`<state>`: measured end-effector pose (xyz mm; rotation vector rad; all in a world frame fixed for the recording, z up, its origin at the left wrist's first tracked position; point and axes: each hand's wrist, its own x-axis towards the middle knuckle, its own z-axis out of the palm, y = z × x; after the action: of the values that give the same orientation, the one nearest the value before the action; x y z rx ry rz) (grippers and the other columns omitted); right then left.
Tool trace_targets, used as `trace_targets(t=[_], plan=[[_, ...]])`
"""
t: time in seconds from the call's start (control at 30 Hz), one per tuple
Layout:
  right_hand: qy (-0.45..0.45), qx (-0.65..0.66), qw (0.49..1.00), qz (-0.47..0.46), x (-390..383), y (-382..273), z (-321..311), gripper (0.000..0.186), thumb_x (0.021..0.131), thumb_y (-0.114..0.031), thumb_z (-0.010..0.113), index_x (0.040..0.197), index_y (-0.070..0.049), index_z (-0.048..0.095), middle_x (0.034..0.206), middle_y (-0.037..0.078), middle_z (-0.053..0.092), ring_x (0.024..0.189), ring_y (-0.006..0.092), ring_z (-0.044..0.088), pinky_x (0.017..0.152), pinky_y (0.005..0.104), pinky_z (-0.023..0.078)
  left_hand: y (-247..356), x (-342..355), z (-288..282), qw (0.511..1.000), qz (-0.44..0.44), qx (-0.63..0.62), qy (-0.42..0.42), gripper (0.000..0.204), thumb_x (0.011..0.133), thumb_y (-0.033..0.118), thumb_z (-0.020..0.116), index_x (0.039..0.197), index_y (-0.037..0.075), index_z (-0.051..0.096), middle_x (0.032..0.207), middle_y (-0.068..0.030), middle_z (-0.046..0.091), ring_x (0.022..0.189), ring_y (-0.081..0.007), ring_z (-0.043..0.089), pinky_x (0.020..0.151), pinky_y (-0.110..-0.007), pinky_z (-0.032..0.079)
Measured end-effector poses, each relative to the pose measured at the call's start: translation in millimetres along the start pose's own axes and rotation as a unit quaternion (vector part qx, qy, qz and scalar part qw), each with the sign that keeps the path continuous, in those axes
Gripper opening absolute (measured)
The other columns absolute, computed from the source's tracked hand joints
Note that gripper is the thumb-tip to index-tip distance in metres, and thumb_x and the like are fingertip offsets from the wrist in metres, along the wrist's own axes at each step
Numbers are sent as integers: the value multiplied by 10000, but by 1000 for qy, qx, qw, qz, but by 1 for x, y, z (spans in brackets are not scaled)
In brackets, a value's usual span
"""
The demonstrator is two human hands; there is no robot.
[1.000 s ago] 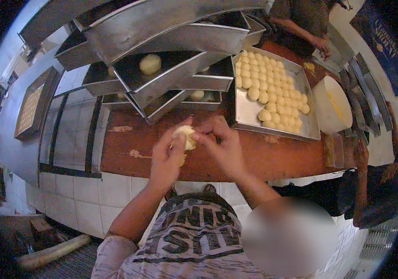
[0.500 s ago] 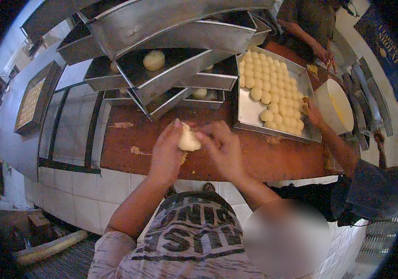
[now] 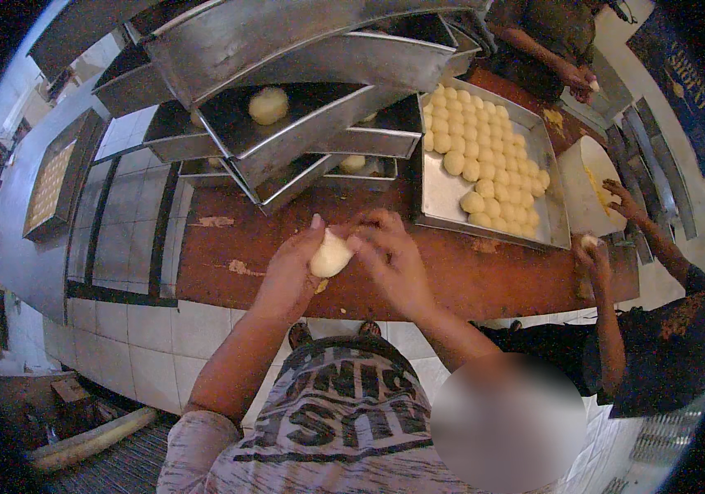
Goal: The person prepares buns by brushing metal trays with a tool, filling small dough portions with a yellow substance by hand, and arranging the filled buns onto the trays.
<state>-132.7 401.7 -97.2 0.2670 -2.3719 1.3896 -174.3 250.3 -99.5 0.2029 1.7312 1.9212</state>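
Head view shows our left hand point(image 3: 291, 267) and right hand point(image 3: 389, 259) both cupping a pale dough piece point(image 3: 329, 254) above the brown counter point(image 3: 468, 284); we should pinch gently, keeping it evenly round.

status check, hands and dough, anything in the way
Left hand and right hand both closed on the dough piece, held over the brown counter. Stacked metal pans close ahead, not touching.

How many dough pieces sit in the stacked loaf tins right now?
3 visible: one dough ball in the upper tin, one in a lower tin, one partly hidden at left. Others may be hidden.
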Motion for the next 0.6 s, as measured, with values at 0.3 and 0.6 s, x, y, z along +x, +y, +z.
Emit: trace_targets(t=[0.3, 0.6], plan=[[-45, 207, 963, 165, 3, 13, -5, 218, 712, -130, 647, 929, -121, 655, 1015, 57, 553, 1010, 264, 471, 870, 371, 376, -13, -2, 10, 988, 51, 142, 27, 623, 846, 547, 464, 1054, -34, 550, 968, -96, 576, 887, -166, 534, 799, -282, 412], [-100, -99, 973, -185, -23, -11, 9, 267, 714, -88, 647, 980, -88, 621, 1052, 86, 578, 900, 233, 565, 787, 305, 442, 22, 5, -15, 978, 3, 118, -170, 901, 784, 742, 187, 1264, 17, 420, 1245, -186, 471, 1165, -222, 433, 994, -348, 309]])
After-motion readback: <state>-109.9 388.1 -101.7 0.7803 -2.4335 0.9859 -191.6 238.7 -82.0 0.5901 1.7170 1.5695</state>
